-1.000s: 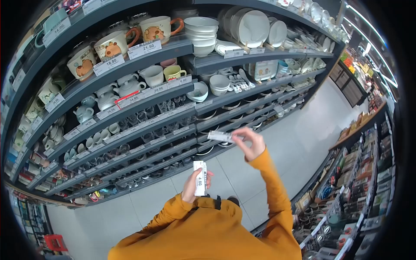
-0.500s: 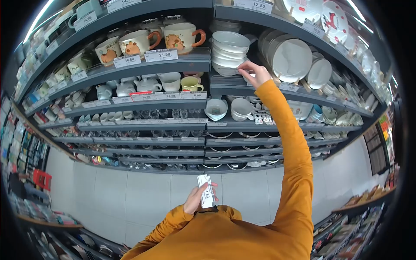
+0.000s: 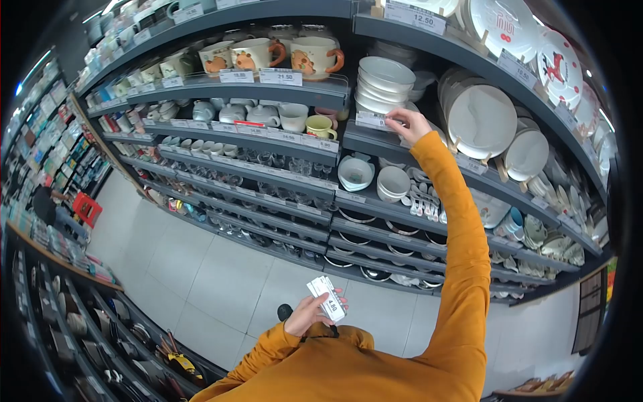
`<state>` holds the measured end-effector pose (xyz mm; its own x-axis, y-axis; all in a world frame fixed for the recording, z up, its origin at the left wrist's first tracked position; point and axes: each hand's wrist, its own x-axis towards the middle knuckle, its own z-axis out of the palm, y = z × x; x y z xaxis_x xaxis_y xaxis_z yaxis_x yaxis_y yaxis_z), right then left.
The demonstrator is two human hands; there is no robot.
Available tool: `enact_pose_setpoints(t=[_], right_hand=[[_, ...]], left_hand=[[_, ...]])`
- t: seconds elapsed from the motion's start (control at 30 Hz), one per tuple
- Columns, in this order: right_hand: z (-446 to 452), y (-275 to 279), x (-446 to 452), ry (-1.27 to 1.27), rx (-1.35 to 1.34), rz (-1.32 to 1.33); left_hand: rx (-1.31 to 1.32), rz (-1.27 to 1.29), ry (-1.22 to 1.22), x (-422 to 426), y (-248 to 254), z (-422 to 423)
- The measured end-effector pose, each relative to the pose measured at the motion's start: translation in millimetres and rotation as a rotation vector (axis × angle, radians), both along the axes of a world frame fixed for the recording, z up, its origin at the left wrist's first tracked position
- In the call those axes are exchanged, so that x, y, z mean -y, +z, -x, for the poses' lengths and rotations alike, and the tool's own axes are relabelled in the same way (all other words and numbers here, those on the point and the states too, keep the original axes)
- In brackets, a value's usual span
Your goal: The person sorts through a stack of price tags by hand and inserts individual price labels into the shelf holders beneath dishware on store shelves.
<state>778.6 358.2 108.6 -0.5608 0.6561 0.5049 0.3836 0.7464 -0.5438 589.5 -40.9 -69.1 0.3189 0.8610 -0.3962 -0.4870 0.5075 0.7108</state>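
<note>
Low in front of my body, my left hand (image 3: 309, 315) is closed around a small fanned stack of white price labels (image 3: 328, 299); the top one reads 4.80. My right arm reaches up to a shelf, where my right hand (image 3: 410, 127) pinches the right end of a single price label (image 3: 370, 120). This label lies along the shelf's front edge, below a stack of white bowls (image 3: 385, 82). Whether it sits fully in the edge strip I cannot tell. Right of this hand, white plates (image 3: 482, 119) stand upright in a wooden rack.
Large bear-pattern mugs (image 3: 315, 57) and a yellow-green cup (image 3: 321, 126) stand on shelves to the left. Below are white bowls (image 3: 393, 182), spoons (image 3: 423, 201) and rows of glassware. At far left, a person (image 3: 50, 204) is beside a red crate (image 3: 87, 209). Another shelf unit runs behind me, lower left.
The view has turned and tilted. The label at my right hand now shows its printed face along the shelf edge. The labels in my left hand are more fanned out.
</note>
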Motion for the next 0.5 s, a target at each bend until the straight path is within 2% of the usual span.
enact_pose_setpoints(t=[0.07, 0.17, 0.27, 0.37, 0.5], right_hand=[[0, 2, -1, 0.004, 0.033, -0.075], [-3, 5, 6, -0.027, 0.097, -0.051], [1, 3, 13, -0.027, 0.144, -0.247], [7, 13, 31, -0.095, 0.152, -0.189], [0, 7, 38, -0.120, 0.237, -0.425]], left_hand=[[0.006, -0.004, 0.028, 4, -1, -11], [0.001, -0.021, 0.078, 12, 3, -29], [-0.009, -0.006, 0.094, 22, 0, -41], [0.026, 0.016, 0.129, 29, -9, -50], [0.038, 0.029, 0.181, 34, 1, -58]])
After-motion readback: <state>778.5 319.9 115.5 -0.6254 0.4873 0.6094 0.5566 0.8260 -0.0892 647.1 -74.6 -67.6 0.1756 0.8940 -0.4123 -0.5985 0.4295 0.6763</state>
